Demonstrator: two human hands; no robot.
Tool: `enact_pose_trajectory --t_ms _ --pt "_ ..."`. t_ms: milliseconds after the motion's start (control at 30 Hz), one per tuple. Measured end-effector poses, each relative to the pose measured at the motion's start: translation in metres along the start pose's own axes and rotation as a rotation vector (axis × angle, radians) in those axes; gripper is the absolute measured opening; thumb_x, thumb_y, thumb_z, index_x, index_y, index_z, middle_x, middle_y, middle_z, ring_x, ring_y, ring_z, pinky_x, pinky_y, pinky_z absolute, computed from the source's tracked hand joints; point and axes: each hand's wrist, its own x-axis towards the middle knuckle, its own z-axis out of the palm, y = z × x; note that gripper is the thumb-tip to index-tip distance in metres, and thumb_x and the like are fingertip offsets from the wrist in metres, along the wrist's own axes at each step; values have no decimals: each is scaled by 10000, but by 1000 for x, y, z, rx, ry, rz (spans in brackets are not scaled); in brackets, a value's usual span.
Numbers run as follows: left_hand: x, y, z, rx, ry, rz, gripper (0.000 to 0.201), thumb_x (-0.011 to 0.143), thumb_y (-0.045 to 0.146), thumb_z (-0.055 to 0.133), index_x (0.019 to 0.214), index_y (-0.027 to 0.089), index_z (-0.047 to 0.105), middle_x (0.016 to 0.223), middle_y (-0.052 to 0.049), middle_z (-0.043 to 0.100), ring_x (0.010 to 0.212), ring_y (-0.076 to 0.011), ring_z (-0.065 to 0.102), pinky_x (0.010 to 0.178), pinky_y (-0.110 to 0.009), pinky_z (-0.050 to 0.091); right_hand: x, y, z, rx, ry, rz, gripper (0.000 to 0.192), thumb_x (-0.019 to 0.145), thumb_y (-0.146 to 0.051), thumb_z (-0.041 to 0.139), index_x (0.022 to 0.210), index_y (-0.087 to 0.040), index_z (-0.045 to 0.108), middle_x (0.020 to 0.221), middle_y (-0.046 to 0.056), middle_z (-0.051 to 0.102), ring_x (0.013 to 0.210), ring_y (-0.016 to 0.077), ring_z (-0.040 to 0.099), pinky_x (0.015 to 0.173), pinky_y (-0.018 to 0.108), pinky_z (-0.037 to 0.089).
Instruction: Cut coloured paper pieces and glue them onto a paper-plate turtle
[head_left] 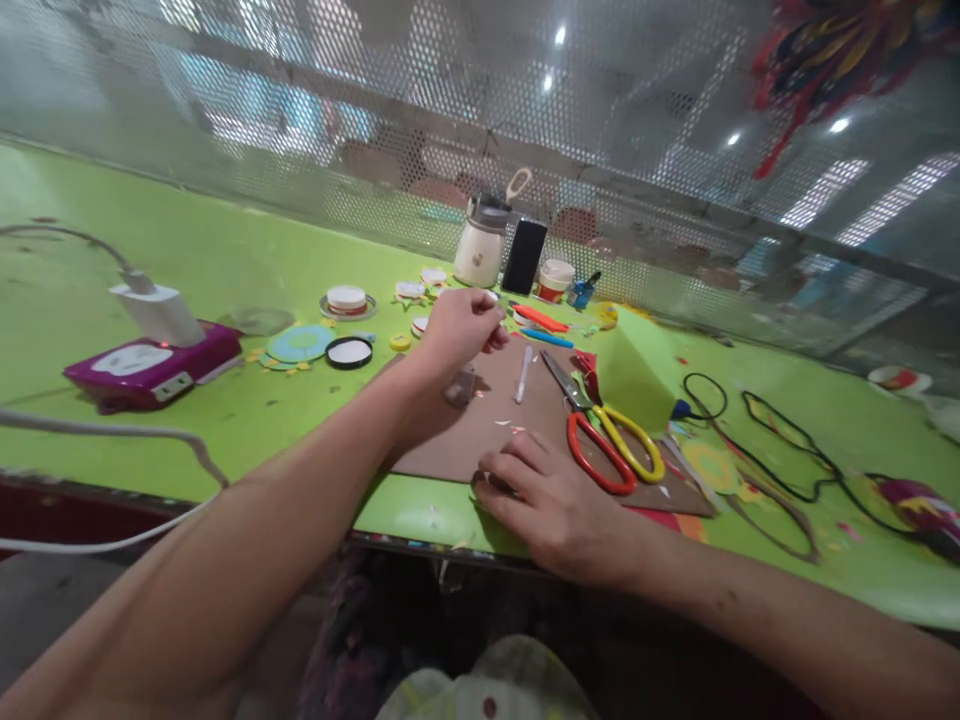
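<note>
Brown cardboard sheet (480, 420) lies flat on the lime-green table (225, 260), and both bare hands work over it. The left hand (459, 330) hovers above the sheet's far left corner with its fingers curled shut and the fingertips pinched together on something small and pale; what it is cannot be told. The right hand (551, 500) rests palm down at the near edge of the sheet, fingers spread and pressing on the board, holding nothing that can be seen. Between the two hands a slim white pen-like stick (523, 374) lies on the cardboard among tiny paper scraps. Just right of the right hand sits a pair of scissors with one red and one yellow handle loop (607, 440), blades pointing far and left. Beyond the scissors stands a folded green foam piece (637, 375). Farther off, near the perforated metal screen (450, 120), stand a cream-coloured jar with a grey lid (480, 245) and a black phone propped upright (523, 256). To the far left a white charger plug (157, 308) rests on a magenta box (150, 365), and a black-rimmed round lid (349, 352) lies between that box and the left hand. Black cord (780, 450) loops across the table at the right.
</note>
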Motion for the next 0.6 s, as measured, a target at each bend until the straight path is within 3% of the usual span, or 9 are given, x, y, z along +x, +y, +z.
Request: enact_pose_trajectory --t_ms 200,367,500,600 --pt "1 -4 1 32 13 51 153 768 110 556 619 140 567 535 -19 619 467 -94 565 453 -198 435 -2 0 1 127 49 88 175 906 -245 535 948 -107 634 973 135 590 924 237 474 905 443 411" --pt "2 -8 1 -2 -7 10 134 778 106 536 651 145 554 526 -20 634 470 -107 599 464 -204 467 0 -4 0 242 110 220 187 912 -170 485 824 -118 642 896 121 566 845 209 455 770 373 444" --pt "2 -6 1 -18 -7 -12 146 781 99 535 643 146 548 516 -17 634 452 -104 597 459 -202 480 3 -4 0 262 112 228 213 883 -92 458 769 -119 637 864 115 562 825 204 457 734 365 427" --pt "3 -6 1 -16 -8 -16 149 783 104 541 640 145 553 521 -17 639 461 -103 604 462 -198 484 4 -4 0 282 110 207 200 895 -139 482 791 -106 650 859 115 568 821 204 462 748 377 423"
